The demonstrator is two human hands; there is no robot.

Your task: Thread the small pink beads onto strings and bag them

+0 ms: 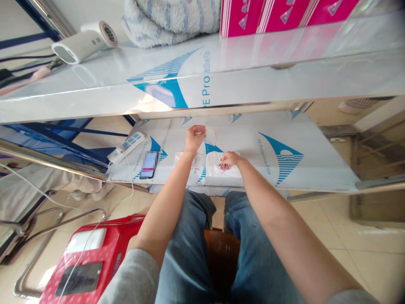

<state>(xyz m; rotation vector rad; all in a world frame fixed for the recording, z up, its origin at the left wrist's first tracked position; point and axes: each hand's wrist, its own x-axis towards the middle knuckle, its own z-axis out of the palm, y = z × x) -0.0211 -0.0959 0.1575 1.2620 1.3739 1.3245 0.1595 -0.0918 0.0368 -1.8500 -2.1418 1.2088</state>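
My left hand (195, 137) is raised over the lower shelf, thumb and fingertips pinched together. From the pinch a thin, pale cord (215, 137) curves round to the right in a loose loop. My right hand (231, 158) reaches down to a small heap of pinkish-red beads (225, 167), its fingers closed at the near beads. Whether a bead is between the fingertips is too small to see. The heap lies on a white, box-like block (212, 172) by the shelf's front edge. Left of it, partly behind my left forearm, is a clear plastic bag (179, 158) with small pink bits.
On the film-covered lower shelf (316, 164) lie a phone (149, 164) and a power strip (132, 143) with a white cable. The upper shelf (253, 80) overhangs, holding a hair dryer (82, 45), a towel (172, 21) and pink boxes (243, 19). A red case (117, 228) stands at left.
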